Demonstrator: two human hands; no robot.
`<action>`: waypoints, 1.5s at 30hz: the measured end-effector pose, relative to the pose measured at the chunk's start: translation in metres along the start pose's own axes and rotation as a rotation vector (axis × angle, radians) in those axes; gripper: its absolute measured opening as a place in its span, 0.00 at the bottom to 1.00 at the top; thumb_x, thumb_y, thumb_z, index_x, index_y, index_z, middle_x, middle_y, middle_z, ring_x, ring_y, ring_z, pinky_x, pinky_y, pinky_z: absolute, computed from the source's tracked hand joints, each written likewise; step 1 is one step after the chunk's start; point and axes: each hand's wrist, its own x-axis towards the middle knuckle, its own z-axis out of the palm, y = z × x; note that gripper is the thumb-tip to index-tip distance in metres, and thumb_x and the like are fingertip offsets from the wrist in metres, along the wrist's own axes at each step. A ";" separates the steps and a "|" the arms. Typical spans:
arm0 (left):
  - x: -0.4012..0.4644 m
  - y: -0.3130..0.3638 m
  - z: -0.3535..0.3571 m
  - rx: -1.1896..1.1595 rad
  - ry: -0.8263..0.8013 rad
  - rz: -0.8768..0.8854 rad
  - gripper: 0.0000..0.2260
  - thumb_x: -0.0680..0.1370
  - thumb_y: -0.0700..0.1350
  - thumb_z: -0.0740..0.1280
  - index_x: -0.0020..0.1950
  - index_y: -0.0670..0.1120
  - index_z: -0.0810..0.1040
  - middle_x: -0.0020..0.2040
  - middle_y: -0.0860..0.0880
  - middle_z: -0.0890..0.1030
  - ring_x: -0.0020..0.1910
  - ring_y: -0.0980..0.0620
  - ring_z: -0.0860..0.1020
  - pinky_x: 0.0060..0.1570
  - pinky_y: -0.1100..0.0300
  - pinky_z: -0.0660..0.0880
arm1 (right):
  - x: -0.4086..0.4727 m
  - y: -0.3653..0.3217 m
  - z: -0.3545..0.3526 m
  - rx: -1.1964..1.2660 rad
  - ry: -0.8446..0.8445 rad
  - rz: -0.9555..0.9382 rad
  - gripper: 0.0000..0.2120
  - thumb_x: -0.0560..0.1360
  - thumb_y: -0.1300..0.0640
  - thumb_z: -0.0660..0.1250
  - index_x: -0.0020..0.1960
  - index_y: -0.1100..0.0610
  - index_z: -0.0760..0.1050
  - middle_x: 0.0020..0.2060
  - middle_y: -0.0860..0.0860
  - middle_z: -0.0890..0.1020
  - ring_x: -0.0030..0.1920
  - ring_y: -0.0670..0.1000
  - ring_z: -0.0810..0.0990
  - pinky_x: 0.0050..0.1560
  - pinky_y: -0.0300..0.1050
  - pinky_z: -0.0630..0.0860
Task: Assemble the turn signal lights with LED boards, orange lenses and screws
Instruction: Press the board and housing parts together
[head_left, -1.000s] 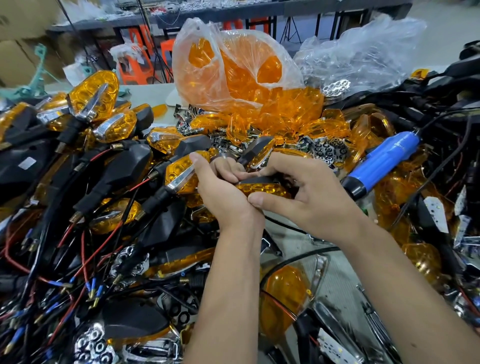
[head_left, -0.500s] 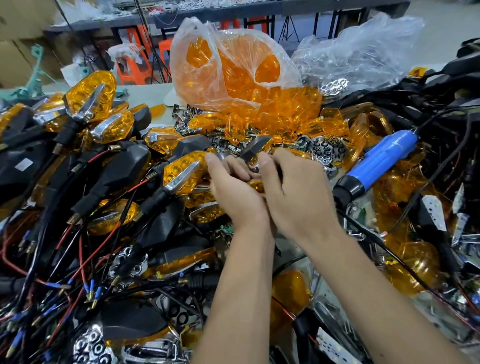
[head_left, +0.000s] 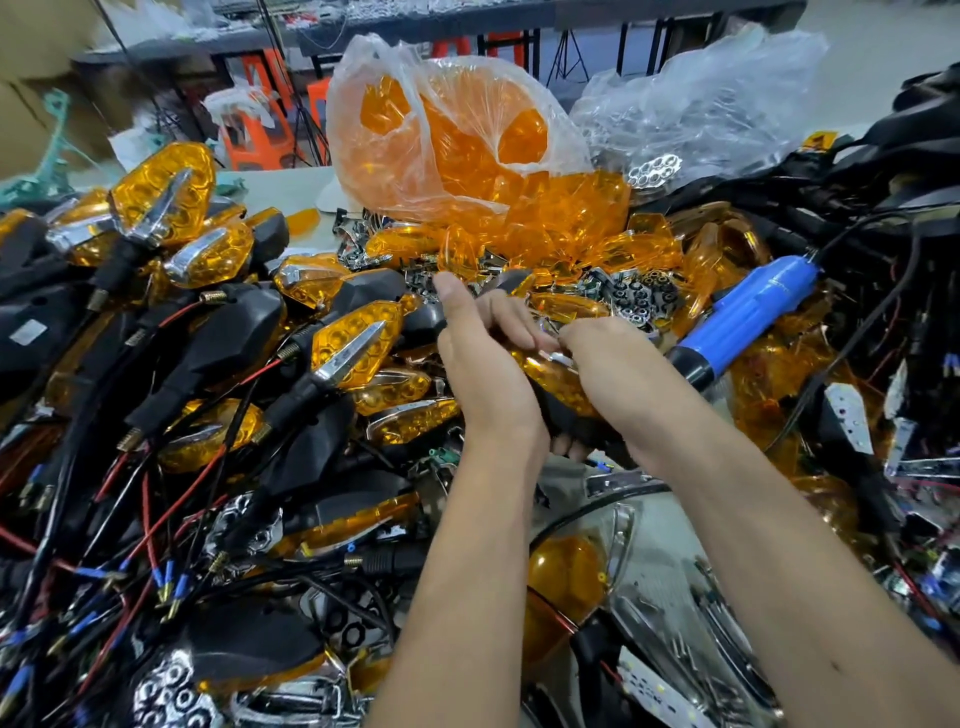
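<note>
Between my two hands at the centre is a turn signal light (head_left: 558, 379), with a black housing, an orange lens and a chrome strip on top. My left hand (head_left: 483, 364) holds it from the left, fingers wrapped under the housing and thumb pointing up. From the right, my right hand (head_left: 608, 364) grips the light, fingertips at the chrome strip. A blue electric screwdriver (head_left: 748, 322) lies on the pile just right of my right hand. Loose orange lenses (head_left: 571, 228) spill from a clear plastic bag (head_left: 457, 135) behind my hands.
A heap of assembled turn signals (head_left: 358, 348) with black stems and red and black wires fills the left. A clear bag of chrome parts (head_left: 696, 114) sits at the back right. Black cables and LED boards (head_left: 847, 421) crowd the right side. Chrome trims (head_left: 644, 301) lie beyond my hands.
My hands have turned the light so its orange lens faces up and pulled it slightly nearer. The right hand's fingers moved onto the chrome strip.
</note>
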 end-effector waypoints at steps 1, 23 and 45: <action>0.001 0.000 -0.001 -0.020 0.073 -0.048 0.34 0.87 0.61 0.48 0.26 0.45 0.66 0.27 0.47 0.69 0.27 0.50 0.69 0.41 0.52 0.69 | 0.001 0.000 -0.002 -0.153 0.035 -0.105 0.18 0.82 0.51 0.55 0.43 0.65 0.71 0.32 0.63 0.76 0.31 0.62 0.78 0.36 0.62 0.79; 0.005 0.008 -0.012 0.265 0.270 0.421 0.22 0.84 0.47 0.56 0.30 0.48 0.67 0.26 0.58 0.67 0.30 0.59 0.67 0.37 0.66 0.67 | -0.005 0.003 -0.041 -0.175 -0.302 -0.642 0.14 0.75 0.61 0.77 0.60 0.54 0.83 0.47 0.52 0.85 0.37 0.54 0.83 0.32 0.48 0.82; 0.002 0.004 -0.001 0.436 0.555 -0.051 0.31 0.85 0.50 0.57 0.21 0.49 0.73 0.21 0.56 0.73 0.29 0.52 0.73 0.37 0.53 0.69 | -0.022 -0.010 0.016 -0.747 0.412 -0.582 0.25 0.86 0.43 0.51 0.34 0.51 0.68 0.32 0.49 0.75 0.35 0.54 0.77 0.37 0.50 0.73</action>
